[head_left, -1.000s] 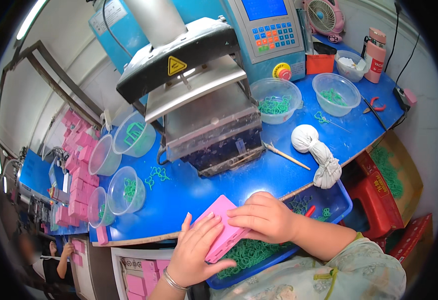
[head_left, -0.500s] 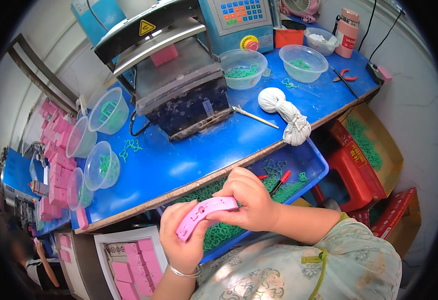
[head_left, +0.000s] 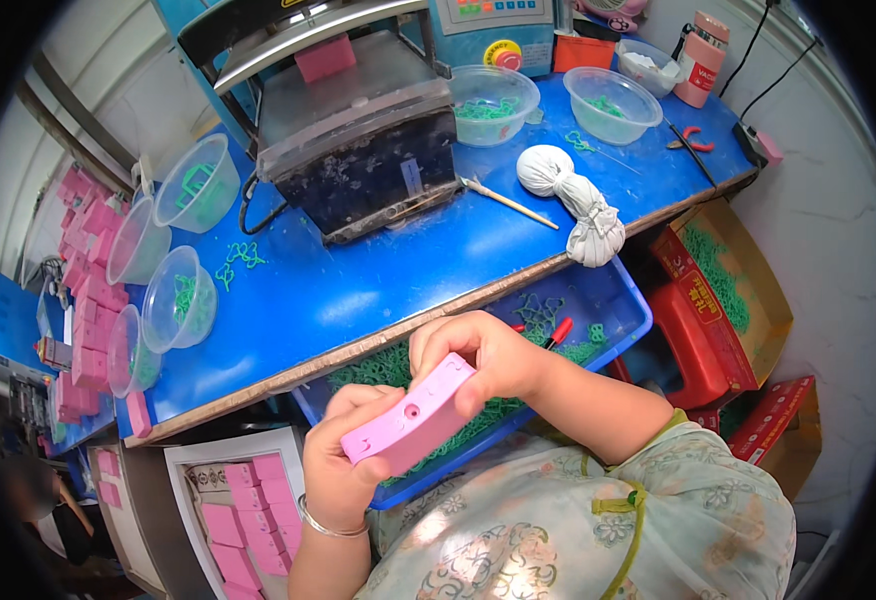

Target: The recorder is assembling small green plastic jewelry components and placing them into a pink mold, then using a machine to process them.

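Both my hands hold a pink flexible block point(head_left: 413, 412) with a small round hole and shallow recesses on its upper face. The fingers of my left hand point(head_left: 336, 455) are wrapped round its lower left end. My right hand point(head_left: 498, 358) pinches the upper right end, thumb in front; some of its fingers are hidden behind the block. Beneath the hands is a blue bin point(head_left: 642, 338), partly under the table edge. Many small green looped pieces point(head_left: 483, 420) fill it, and a red-and-black tool point(head_left: 562, 331) lies among them.
On the blue table point(head_left: 358, 300) stand a dark heated-looking press point(head_left: 358, 150), several clear bowls point(head_left: 180, 310) with green pieces, a tied white cloth bundle point(head_left: 556, 190) and a wooden stick point(head_left: 513, 206). Pink blocks point(head_left: 93, 330) are stacked at left. Another person point(head_left: 53, 520) sits at lower left.
The pink block was bent in an arc; now it is straighter, turned to show more of its broad side, with its right end raised. My view has shifted slightly downward.
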A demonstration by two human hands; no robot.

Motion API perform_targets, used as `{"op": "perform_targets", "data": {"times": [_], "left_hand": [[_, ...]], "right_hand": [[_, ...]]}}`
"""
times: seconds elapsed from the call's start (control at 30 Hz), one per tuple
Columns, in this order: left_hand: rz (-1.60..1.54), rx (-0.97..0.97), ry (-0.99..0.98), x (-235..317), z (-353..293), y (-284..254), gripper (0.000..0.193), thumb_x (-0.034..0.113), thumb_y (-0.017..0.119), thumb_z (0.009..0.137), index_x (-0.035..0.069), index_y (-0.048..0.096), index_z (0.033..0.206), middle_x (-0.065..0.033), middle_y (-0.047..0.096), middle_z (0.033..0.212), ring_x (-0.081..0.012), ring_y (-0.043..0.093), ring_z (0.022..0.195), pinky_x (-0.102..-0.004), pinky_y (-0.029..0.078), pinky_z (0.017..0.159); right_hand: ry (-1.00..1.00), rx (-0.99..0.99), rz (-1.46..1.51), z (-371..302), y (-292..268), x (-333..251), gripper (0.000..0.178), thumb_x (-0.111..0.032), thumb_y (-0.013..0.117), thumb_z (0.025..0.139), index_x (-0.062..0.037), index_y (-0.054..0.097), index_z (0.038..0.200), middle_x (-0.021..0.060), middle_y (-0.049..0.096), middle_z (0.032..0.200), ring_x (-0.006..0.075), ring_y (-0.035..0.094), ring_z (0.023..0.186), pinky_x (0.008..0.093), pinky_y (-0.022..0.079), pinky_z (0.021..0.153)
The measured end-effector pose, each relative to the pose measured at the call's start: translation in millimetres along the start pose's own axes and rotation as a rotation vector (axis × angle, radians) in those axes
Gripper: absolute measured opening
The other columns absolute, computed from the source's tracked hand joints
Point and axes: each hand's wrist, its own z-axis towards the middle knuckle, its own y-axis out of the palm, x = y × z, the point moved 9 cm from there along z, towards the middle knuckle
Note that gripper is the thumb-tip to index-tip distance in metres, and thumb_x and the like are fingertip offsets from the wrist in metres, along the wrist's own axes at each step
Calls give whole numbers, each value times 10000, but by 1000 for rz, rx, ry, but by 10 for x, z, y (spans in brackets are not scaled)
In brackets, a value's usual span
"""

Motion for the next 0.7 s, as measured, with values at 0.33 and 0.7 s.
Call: {"op": "perform_targets", "data": {"times": [0.33,0.7], "left_hand": [[420,173,208,126,34,-199,429,303,797,632,-12,623,864,-84,567,824,-207,557,765,-306,450,683],[480,115,190,232,33,-217,693,451,799,552,5,579,1035,-122,554,1009,-280,520,939,-380,424,802]], "right_hand": [[-133,293,-606,-126,-12,-276,341,-235,802,617,-13,665,838,48,592,746,136,536,697,261,407,614],[-91,138,-692,-42,188,-288,298,-194,703,741,-11,644,969,132,649,928,217,623,862,310,479,748]]}}
